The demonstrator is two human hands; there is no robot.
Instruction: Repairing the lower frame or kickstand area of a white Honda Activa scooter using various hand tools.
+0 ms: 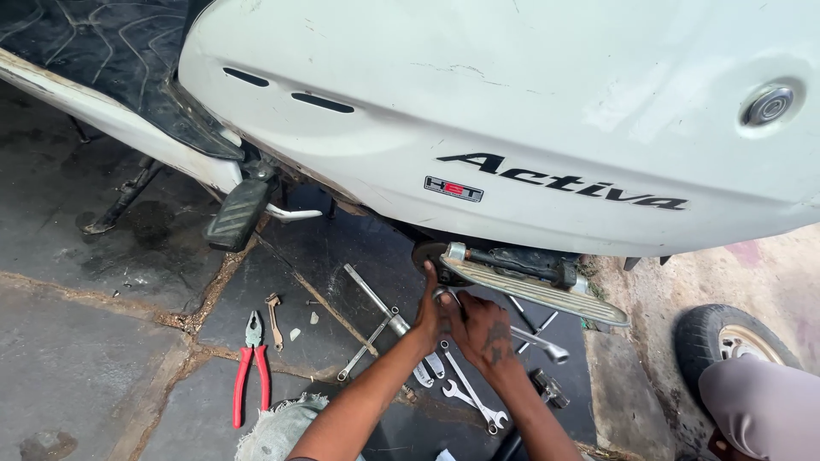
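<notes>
White plastic scooter side panel (pixel 512 102) above us | our L hand (pixel 427 316) + R hand (pixel 480 329) curled on small steel ring spanner (pixel 444 295) under ribbed metal footrest (pixel 534 292) | red-handled pliers (pixel 252 367) on stone floor (pixel 77 358).

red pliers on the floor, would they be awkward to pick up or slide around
The pliers look like rigid metal, so probably heavy for their size. Their red grips should keep a hand from slipping. They lie flat on rough stone slabs, so they'd likely scrape rather than roll.
</notes>
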